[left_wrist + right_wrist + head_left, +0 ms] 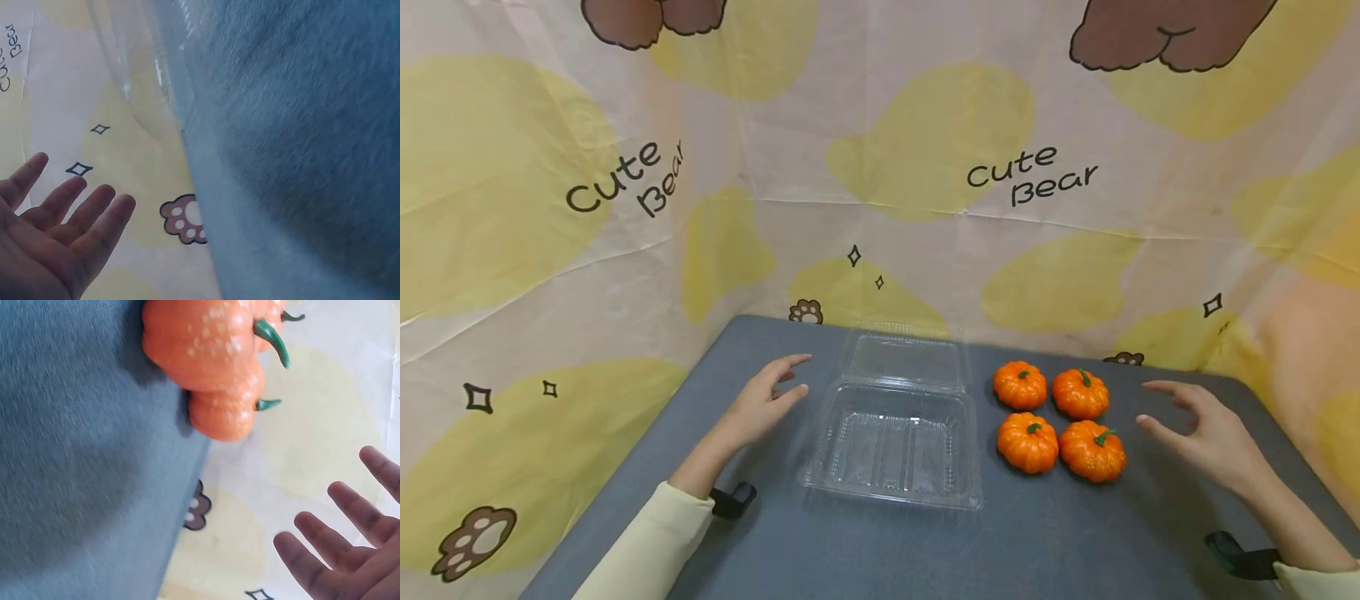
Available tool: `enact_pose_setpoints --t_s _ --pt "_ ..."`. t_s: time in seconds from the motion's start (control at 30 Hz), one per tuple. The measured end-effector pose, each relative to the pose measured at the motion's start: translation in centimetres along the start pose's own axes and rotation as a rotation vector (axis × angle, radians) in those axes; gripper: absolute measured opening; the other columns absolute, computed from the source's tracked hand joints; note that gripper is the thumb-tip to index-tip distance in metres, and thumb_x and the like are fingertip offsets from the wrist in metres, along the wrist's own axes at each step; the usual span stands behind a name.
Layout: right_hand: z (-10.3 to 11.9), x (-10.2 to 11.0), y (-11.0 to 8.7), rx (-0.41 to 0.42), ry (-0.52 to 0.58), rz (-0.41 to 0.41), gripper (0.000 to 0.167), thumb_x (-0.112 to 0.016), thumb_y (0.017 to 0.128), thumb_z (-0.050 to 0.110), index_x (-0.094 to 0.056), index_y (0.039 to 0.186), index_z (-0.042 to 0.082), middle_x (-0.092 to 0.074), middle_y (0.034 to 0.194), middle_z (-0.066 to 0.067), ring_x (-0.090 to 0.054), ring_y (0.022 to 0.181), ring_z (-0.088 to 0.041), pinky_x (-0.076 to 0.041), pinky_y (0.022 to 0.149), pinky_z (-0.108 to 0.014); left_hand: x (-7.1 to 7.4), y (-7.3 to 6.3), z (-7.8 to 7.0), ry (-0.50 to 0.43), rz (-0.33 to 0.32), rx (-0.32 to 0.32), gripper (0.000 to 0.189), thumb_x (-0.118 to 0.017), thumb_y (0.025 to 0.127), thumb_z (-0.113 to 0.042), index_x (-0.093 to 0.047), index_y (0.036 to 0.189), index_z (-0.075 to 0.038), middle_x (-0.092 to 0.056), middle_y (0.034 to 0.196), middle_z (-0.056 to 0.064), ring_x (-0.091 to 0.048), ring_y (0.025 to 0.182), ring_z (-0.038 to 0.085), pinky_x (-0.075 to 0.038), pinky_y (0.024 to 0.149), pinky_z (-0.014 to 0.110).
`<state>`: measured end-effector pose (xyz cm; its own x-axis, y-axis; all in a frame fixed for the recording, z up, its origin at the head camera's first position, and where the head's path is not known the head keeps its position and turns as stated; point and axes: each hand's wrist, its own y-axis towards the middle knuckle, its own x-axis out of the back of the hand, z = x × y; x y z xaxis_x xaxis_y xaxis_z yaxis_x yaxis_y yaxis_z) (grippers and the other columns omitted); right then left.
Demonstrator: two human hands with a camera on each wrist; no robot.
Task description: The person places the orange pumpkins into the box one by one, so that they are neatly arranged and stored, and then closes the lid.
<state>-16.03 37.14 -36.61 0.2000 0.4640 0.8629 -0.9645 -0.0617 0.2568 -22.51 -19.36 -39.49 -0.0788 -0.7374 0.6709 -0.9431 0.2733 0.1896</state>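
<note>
- Four orange mini pumpkins [1043, 432], green stems up, sit bunched two by two on the table's right half. My guess: parked on their flat bottoms so they don't roll, and grouped for easy reach.
- Just left of them, one clear plastic clamshell box [891, 454], nothing in it. Its one lid [906, 358] lies flipped back toward the wall, probably to leave the tray uncovered.
- Two hands, both empty. Left hand [760, 408] hovers beside the box, thumb and fingers loosely apart; right hand [1213, 437] does the same right of the pumpkins, touching none. Looks like they're flanking everything to keep the middle clear.
- Two black wrist bands, two pale sleeves [647, 533].
- One gray-blue tabletop [1000, 550], plus a backdrop cloth [925, 150] with "Cute Bear" printed twice in the head view.
</note>
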Motion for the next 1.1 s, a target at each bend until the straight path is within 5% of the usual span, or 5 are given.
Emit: enact_pose_setpoints --t_s 0.07,0.2,0.5,0.67,1.1 --pt "0.1 -0.4 0.0 -0.019 0.034 0.024 0.053 -0.068 0.088 0.037 -0.054 0.131 0.009 -0.049 0.132 -0.026 -0.052 0.109 -0.046 -0.052 0.070 -0.041 -0.2 -0.2 0.1 -0.017 0.006 0.010 0.050 -0.054 0.098 -0.028 -0.042 0.145 -0.017 -0.040 0.149 0.015 -0.045 0.131 0.041 -0.043 0.101 0.058" --pt "0.4 -1.0 0.0 -0.072 0.123 0.108 0.058 -0.065 0.090 0.040 -0.049 0.136 0.009 -0.045 0.139 -0.027 -0.050 0.116 -0.054 -0.052 0.077 -0.060 -0.7 -0.3 0.6 -0.063 0.014 0.005 0.049 -0.055 0.097 -0.026 -0.044 0.143 -0.012 -0.043 0.148 0.015 -0.048 0.129 0.042 -0.045 0.099 0.058" --pt "0.1 -3.2 0.1 -0.137 0.181 0.214 0.067 -0.064 0.090 0.041 -0.041 0.143 0.006 -0.041 0.142 -0.029 -0.048 0.119 -0.054 -0.052 0.080 -0.059 -1.8 -0.7 0.9 -0.173 0.058 -0.003 0.044 -0.053 0.096 -0.010 -0.045 0.140 -0.004 -0.045 0.144 0.023 -0.054 0.121 0.044 -0.051 0.092 0.049" --pt "-0.4 -4.2 0.2 -0.138 0.181 0.238 0.071 -0.064 0.090 0.042 -0.039 0.144 0.004 -0.040 0.143 -0.031 -0.049 0.118 -0.054 -0.051 0.080 -0.060 -2.5 -0.8 1.2 -0.250 0.106 0.024 0.046 -0.052 0.096 -0.006 -0.042 0.141 -0.001 -0.041 0.145 0.026 -0.051 0.123 0.046 -0.055 0.081 0.039" --pt "-0.6 -6.0 0.0 -0.122 0.203 0.246 0.068 -0.069 0.087 0.039 -0.044 0.140 0.005 -0.043 0.140 -0.032 -0.053 0.114 -0.055 -0.053 0.076 -0.055 -3.7 -0.9 1.0 -0.357 0.152 0.126 0.050 -0.050 0.095 -0.005 -0.039 0.143 -0.003 -0.039 0.145 0.028 -0.053 0.120 0.043 -0.056 0.087 0.043"
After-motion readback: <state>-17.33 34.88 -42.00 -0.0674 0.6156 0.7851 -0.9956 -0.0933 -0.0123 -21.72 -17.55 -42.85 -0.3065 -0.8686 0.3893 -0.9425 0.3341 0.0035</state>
